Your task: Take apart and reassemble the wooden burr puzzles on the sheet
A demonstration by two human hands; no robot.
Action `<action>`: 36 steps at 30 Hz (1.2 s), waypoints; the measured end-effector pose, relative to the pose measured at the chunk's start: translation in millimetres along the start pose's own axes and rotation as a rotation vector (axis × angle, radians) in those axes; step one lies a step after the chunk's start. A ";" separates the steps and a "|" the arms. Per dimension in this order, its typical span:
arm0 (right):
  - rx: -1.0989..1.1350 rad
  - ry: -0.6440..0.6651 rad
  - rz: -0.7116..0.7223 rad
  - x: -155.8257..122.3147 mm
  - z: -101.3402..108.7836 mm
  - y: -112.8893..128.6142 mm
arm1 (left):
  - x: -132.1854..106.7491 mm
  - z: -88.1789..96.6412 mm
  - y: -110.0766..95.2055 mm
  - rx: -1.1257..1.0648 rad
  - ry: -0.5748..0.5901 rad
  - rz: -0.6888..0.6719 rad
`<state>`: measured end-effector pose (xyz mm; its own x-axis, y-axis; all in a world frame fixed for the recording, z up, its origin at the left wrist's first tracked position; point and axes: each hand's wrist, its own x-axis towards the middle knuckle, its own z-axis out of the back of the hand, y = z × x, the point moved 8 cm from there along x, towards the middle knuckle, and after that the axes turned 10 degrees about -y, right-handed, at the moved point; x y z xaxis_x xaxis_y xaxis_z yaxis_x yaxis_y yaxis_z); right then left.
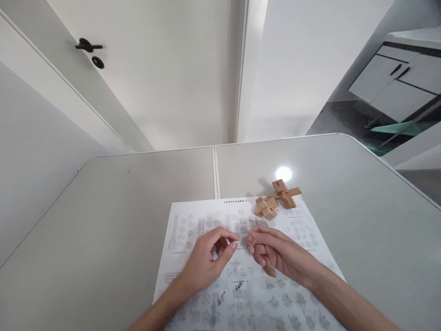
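Note:
My left hand (210, 259) hovers over or rests on a printed sheet (237, 299). Its fingers curve loosely toward the thumb, with a small gap between the tips and nothing visible in them. Facing it from the right, my right hand (275, 250) has half-curled, slightly separated fingers, also without anything visible in them. Just beyond that hand, near the sheet's far right corner, sits a small wooden burr puzzle (266, 208) of interlocked blocks. Behind and touching or overlapping it in view is a wooden cross-shaped puzzle (285, 194) with a dark mark on one piece.
The sheet, covered in small diagrams, lies on a grey table (86, 239) with a seam (216, 172) running away from me. Beyond the far edge stand a white door with a black handle (88, 46) and, at right, a white cabinet (396, 78).

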<state>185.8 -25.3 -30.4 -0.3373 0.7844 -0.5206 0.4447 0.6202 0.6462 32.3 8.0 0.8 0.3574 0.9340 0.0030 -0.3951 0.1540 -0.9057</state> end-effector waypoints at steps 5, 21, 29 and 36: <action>0.003 0.002 -0.002 0.2 2.4 -2.0 | 0.0 -0.1 2.1 -0.004 -0.004 0.006; 0.018 0.000 -0.001 1.7 2.8 -4.4 | 0.0 -1.5 7.7 -0.005 -0.003 0.012; 0.010 0.008 -0.001 0.3 1.4 -3.2 | 0.1 -1.2 5.3 0.000 0.002 0.007; 0.008 0.007 -0.001 2.0 1.2 -2.8 | 0.3 -0.9 0.3 -0.002 0.009 -0.004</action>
<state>184.8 -25.6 -33.9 -0.3434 0.7837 -0.5177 0.4511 0.6210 0.6410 33.1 8.1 0.1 0.3669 0.9303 0.0026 -0.3916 0.1570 -0.9066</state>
